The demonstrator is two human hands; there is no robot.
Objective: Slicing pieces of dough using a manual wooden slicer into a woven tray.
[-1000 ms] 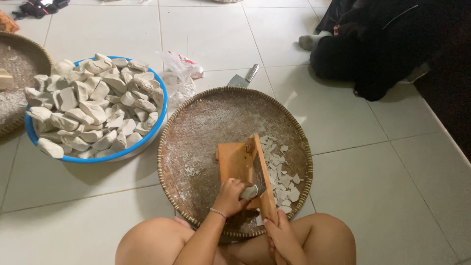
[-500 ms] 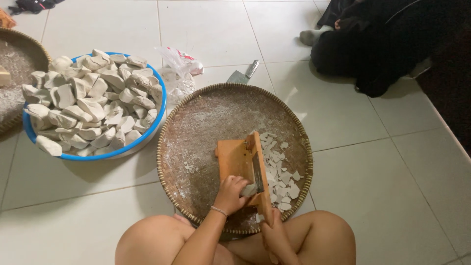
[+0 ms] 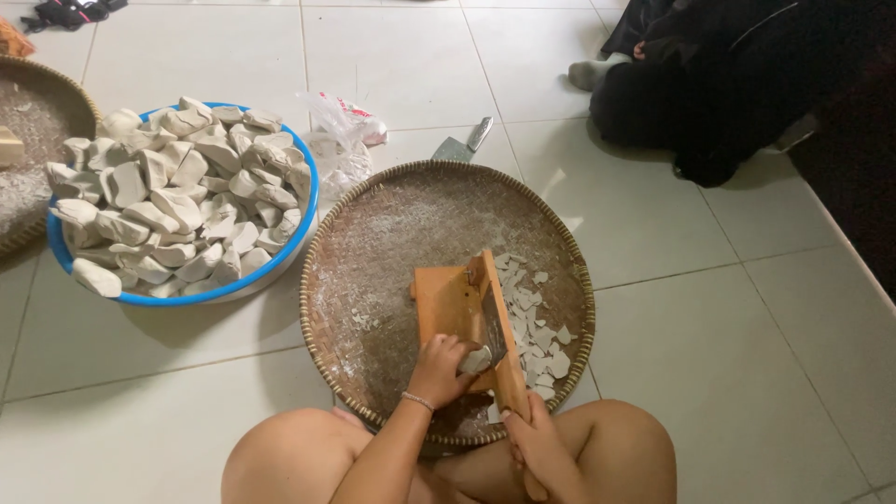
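Left hand: we see our left hand (image 3: 439,369) with its fingers curled around a pale white chunk (image 3: 477,359), pressing it onto the face of the slicer; a thin bracelet (image 3: 417,400) rings the wrist.
Right hand: our right hand (image 3: 534,446) has its fingers wrapped tight around the lower end of the slicer's raised side rail, down by our knees.
Wooden slicer: the wooden slicer (image 3: 455,303) is a flat orange-brown board with an upright rail on its right side, propped at a tilt inside the tray; a dark slot sits just beside the chunk.
Slices: thin, flat, irregular white slices (image 3: 534,322) lie loose to the right of the slicer, on the tray's weave.
Woven tray: the woven tray (image 3: 392,233) is round, shallow and brown, with a bound rim and a dusting of white powder on its bare part.
Blue basin: to the left of the tray stands a round blue basin (image 3: 301,229) heaped with chalky white lumps (image 3: 173,201), rough and blocky.
Beyond the tray: a crumpled clear plastic bag (image 3: 341,140) and a steel cleaver (image 3: 464,143) lie on the glossy white tiled floor (image 3: 793,327).
Edges: a second woven tray (image 3: 37,131) shows at far left; a person in dark clothing (image 3: 737,79) sits at upper right.
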